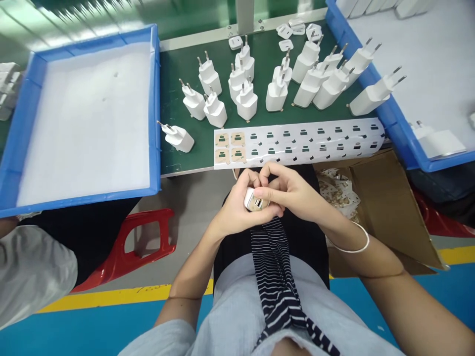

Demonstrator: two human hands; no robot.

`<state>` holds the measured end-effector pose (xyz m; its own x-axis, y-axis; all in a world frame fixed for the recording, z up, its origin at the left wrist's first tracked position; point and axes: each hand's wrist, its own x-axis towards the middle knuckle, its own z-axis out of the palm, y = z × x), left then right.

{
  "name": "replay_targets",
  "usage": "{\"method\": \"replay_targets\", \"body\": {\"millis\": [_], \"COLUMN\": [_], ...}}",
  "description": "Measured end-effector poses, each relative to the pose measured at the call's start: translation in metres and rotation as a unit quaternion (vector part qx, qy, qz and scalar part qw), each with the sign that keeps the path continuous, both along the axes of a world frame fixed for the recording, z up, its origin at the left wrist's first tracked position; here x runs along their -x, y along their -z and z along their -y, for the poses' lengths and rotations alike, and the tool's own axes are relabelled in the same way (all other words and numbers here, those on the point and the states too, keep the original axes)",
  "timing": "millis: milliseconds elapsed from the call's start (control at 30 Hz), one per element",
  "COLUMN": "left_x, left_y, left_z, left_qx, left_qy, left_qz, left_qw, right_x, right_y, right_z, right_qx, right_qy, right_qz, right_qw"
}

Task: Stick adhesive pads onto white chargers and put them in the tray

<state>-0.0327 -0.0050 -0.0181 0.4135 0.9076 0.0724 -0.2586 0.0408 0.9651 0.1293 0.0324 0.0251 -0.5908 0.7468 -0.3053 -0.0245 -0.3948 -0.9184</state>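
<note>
Over my lap, in front of the bench edge, my left hand [241, 207] is closed around a white charger [249, 199]. Its port face points up at me and carries a tan adhesive sticker. My right hand [285, 190] presses its thumb on that face, fingers curled at the charger's far side. The charger's prongs are hidden. Just beyond my hands lies a sticker sheet [278, 157] with several tan stickers [230, 147] at its left end and cut-out gaps along the rest. Several white plug chargers [247, 101] stand on the green bench, prongs up.
Blue trays lined with white stand at left [155, 123] and right [399, 118]. Small white covers [285, 31] lie at the back of the bench [178, 163]. Below right is a cardboard box [389, 202] with scraps. A red stool [148, 217] and another person's sleeve [33, 272] are at left.
</note>
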Motion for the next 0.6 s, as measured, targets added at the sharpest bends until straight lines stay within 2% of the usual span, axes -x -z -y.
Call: {"method": "replay_targets", "body": {"millis": [67, 100, 200, 267, 333, 433, 500, 600], "left_x": [0.009, 0.014, 0.032, 0.044, 0.055, 0.067, 0.069, 0.064], "left_y": [0.0, -0.002, -0.018, -0.034, -0.052, -0.073, -0.083, -0.089], "left_z": [0.002, 0.003, 0.006, 0.007, 0.008, 0.0, -0.014, -0.046], "left_qx": [-0.025, -0.044, -0.088, -0.12, -0.176, -0.259, -0.287, -0.288], "left_qy": [0.036, 0.031, -0.047, -0.11, -0.189, -0.295, -0.309, -0.285], "left_qz": [0.0, -0.014, -0.114, -0.21, -0.324, -0.468, -0.539, -0.632], "left_qw": [0.999, 0.998, 0.989, 0.964, 0.91, 0.792, 0.729, 0.661], "right_x": [-0.002, -0.003, -0.007, -0.01, -0.012, -0.014, -0.014, -0.014], "right_y": [0.005, 0.006, 0.006, 0.005, 0.006, 0.009, 0.011, 0.012], "right_z": [-0.003, -0.004, -0.009, -0.011, -0.011, -0.009, -0.006, -0.002], "right_qx": [0.003, 0.001, -0.016, -0.028, -0.038, -0.041, -0.038, -0.04], "right_qy": [-0.021, -0.024, -0.009, 0.001, 0.008, 0.009, 0.002, -0.002], "right_qz": [-0.011, -0.017, -0.04, -0.043, -0.032, -0.016, -0.013, -0.013], "right_qw": [1.0, 1.0, 0.999, 0.999, 0.999, 0.999, 0.999, 0.999]}}
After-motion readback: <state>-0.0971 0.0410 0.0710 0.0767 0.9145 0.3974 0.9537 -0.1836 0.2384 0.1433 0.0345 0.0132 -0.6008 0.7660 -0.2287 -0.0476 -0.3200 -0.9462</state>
